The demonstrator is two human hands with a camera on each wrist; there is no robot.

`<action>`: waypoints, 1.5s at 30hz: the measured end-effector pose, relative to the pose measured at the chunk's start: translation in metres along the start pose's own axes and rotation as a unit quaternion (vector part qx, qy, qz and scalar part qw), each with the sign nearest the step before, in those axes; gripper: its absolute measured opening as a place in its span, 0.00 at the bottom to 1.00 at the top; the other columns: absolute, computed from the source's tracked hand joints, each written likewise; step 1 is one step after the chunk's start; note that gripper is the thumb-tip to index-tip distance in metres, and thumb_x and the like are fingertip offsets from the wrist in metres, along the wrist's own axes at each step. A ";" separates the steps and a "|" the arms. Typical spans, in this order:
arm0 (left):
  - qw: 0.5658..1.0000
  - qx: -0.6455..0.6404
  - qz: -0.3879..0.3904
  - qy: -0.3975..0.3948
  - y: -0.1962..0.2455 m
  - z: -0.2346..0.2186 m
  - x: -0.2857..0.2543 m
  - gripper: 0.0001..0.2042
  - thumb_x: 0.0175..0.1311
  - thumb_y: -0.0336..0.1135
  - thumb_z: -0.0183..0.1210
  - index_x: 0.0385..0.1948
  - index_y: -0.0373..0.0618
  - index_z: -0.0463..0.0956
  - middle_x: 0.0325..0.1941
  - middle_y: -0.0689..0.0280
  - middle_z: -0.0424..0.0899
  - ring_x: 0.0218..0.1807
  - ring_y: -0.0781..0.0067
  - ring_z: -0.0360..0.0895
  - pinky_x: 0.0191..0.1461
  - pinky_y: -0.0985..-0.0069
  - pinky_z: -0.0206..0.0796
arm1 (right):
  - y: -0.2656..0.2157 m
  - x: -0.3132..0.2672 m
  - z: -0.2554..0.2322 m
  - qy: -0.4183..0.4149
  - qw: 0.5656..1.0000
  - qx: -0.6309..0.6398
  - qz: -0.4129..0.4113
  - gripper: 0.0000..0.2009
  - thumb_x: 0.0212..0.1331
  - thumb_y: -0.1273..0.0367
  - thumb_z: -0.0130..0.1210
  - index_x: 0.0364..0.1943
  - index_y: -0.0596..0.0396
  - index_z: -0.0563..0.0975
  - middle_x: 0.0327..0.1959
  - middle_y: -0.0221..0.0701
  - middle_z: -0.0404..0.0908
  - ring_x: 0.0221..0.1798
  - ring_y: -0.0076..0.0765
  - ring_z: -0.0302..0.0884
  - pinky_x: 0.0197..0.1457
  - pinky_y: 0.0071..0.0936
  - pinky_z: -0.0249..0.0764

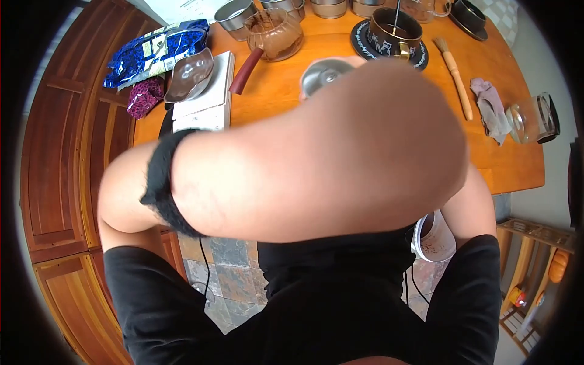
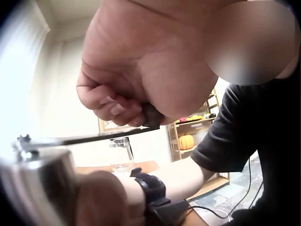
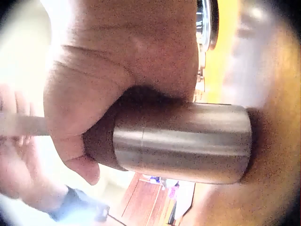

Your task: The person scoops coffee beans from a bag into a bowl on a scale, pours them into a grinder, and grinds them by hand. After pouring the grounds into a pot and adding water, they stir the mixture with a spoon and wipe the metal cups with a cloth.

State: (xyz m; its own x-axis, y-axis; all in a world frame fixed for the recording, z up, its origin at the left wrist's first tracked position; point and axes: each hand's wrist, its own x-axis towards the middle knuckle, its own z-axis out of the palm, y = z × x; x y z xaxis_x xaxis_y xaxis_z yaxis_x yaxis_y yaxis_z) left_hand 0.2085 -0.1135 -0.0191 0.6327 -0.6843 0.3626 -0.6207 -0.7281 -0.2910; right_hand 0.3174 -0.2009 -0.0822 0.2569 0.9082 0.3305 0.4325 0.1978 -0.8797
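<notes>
My left hand [image 2: 146, 61] curls its fingers round a dark knob [image 2: 151, 117] on the end of a crank arm [image 2: 94, 138]. That arm runs to the top of a metal cylinder [image 2: 49, 183], seen at the lower left of the left wrist view. The cylinder [image 3: 183, 141] has a dark band, and my right hand [image 3: 120, 70] grips it there, thumb round the side. In the head view, my raised left arm [image 1: 261, 176] crosses in front and hides most of the cylinder and my right hand; a round metal piece [image 1: 319, 76] shows beyond it.
A scale [image 1: 204, 115] with a brown dish stands left, by a blue bag [image 1: 155, 52]. Behind are a chocolate-smeared glass pot [image 1: 283, 42] and metal tins [image 1: 234, 18]. A black cup [image 1: 395, 42], a brush [image 1: 453, 73], a cloth [image 1: 490, 112] and a jar [image 1: 526, 121] are right.
</notes>
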 end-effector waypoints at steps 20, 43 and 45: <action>0.968 -0.207 -0.140 0.001 -0.038 -0.021 -0.053 0.10 0.36 0.36 0.60 0.12 0.43 0.67 0.15 0.62 0.65 0.19 0.56 0.67 0.22 0.65 0.57 | 0.031 0.016 -0.001 0.079 0.987 0.119 0.068 0.15 0.45 0.75 0.66 0.39 0.55 0.76 0.35 0.26 0.80 0.40 0.21 0.76 0.47 0.21 0.73; 0.947 -0.306 -0.077 0.064 -0.083 -0.015 -0.073 0.25 0.55 0.47 0.46 0.41 0.31 0.76 0.47 0.48 0.82 0.45 0.54 0.82 0.53 0.68 0.71 | 0.014 0.000 -0.001 0.000 0.948 0.315 0.051 0.18 0.36 0.75 0.64 0.38 0.59 0.78 0.31 0.31 0.81 0.33 0.28 0.79 0.40 0.26 0.76; 0.943 -0.308 -0.121 0.041 -0.082 -0.022 -0.077 0.25 0.54 0.46 0.46 0.41 0.31 0.77 0.46 0.48 0.83 0.46 0.54 0.82 0.53 0.67 0.71 | 0.013 -0.002 -0.001 -0.025 0.940 0.338 0.047 0.19 0.35 0.75 0.65 0.39 0.59 0.77 0.32 0.32 0.80 0.33 0.28 0.79 0.40 0.27 0.77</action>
State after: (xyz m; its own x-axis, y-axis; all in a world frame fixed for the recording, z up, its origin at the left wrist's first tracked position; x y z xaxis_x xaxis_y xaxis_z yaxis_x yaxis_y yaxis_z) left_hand 0.2004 0.0002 -0.0037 0.7685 -0.4771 0.4263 -0.6294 -0.6836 0.3695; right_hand 0.3237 -0.2001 -0.0938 0.2191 0.9460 0.2387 -0.2418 0.2897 -0.9261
